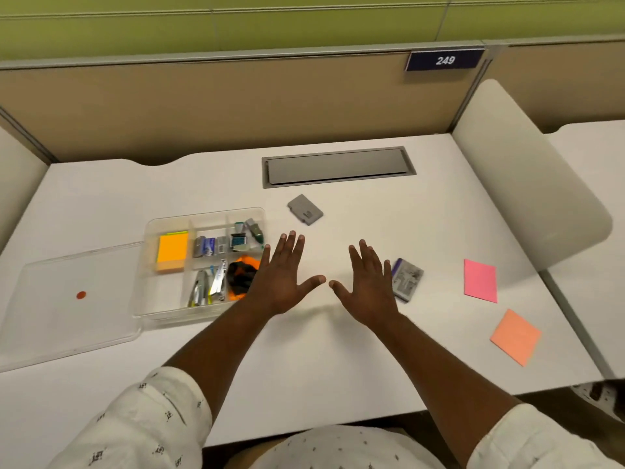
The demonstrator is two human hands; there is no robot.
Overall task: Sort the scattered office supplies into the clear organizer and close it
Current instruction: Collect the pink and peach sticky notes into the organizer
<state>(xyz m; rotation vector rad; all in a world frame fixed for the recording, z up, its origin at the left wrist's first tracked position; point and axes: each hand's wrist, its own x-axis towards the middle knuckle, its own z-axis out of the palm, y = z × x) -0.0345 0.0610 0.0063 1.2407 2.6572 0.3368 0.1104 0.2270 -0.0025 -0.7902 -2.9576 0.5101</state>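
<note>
The clear organizer [154, 228] sits left of centre on the white desk, its lid [50, 316] lying flat to its left with a red dot on it. Inside are an orange sticky pad [172, 251], staple boxes [207, 246], staplers and clippers [209, 284] and an orange-black item [241, 275]. My left hand [282, 275] is flat and spread, palm down, just right of the organizer. My right hand [367, 284] is spread beside it. A small grey-purple box [407, 279] lies at my right hand's little finger. A grey box [305, 209], a pink note [480, 280] and an orange note [515, 336] lie loose.
A grey cable hatch [338, 166] is set into the desk at the back. A beige partition [236, 106] closes the far side, with a number plate 249 [444, 60]. A white divider panel [527, 184] stands along the right edge.
</note>
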